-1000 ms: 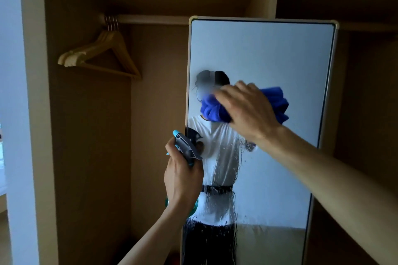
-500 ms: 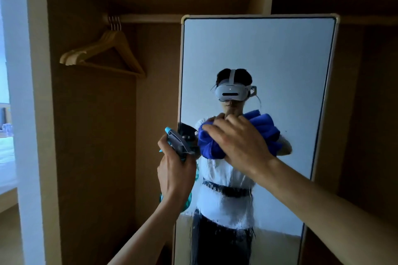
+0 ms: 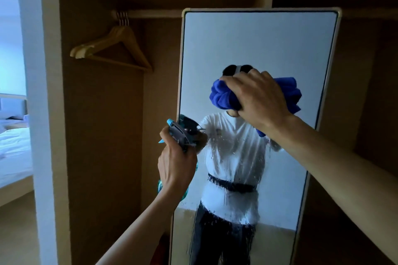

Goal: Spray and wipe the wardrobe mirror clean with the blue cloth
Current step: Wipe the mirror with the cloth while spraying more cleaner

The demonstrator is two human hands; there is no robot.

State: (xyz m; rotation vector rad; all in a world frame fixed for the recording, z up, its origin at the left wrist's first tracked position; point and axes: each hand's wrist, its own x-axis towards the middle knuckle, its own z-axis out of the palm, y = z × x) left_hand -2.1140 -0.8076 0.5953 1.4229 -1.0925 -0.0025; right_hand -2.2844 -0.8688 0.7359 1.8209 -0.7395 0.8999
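A tall mirror point(image 3: 258, 45) with a pale frame stands inside the wooden wardrobe. My right hand point(image 3: 258, 101) presses a bunched blue cloth point(image 3: 221, 97) against the glass at mid height. My left hand point(image 3: 176, 165) grips a teal spray bottle point(image 3: 181, 133) by its grey trigger head, just at the mirror's left edge, nozzle up and to the left. Wet droplets and streaks point(image 3: 234, 157) run down the glass below the cloth. The bottle's body is mostly hidden behind my hand.
Wooden hangers point(image 3: 114, 49) hang from the rail point(image 3: 150, 14) at upper left inside the wardrobe. A white door post point(image 3: 36, 114) stands at the left, with a bed point(image 3: 13, 148) beyond it. The wardrobe's dark right compartment point(image 3: 366, 114) lies beside the mirror.
My right hand has moved the blue cloth up the glass from chest height to head height. The left hand with the bottle stays in about the same place.
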